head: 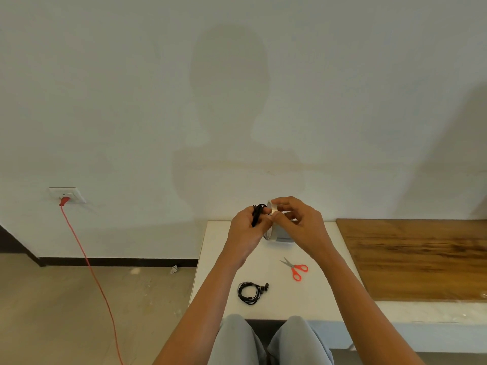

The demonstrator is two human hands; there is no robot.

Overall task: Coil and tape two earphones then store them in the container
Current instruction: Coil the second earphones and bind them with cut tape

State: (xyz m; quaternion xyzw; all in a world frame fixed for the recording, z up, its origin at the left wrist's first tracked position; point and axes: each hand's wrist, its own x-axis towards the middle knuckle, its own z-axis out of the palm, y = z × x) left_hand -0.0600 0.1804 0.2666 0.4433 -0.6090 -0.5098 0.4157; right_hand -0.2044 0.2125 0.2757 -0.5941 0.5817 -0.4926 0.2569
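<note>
Earphone cord (257, 214), thin, black and bunched into a loose coil, sits pinched in the left hand (246, 230), raised above the smooth white tabletop (316, 299). The right hand (303, 225) curls round a shiny ring-shaped tape roll (272, 209) held against the cord. Below both hands lies a second coiled black earphone (250, 292), near red-handled scissors (296, 270).

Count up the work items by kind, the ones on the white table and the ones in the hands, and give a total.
Earphones: 2, coiled earphone on the table, held earphone in the left hand
Tape roll: 1, in the right hand
Scissors: 1
Grey container: 1, mostly hidden
Total: 5
</note>
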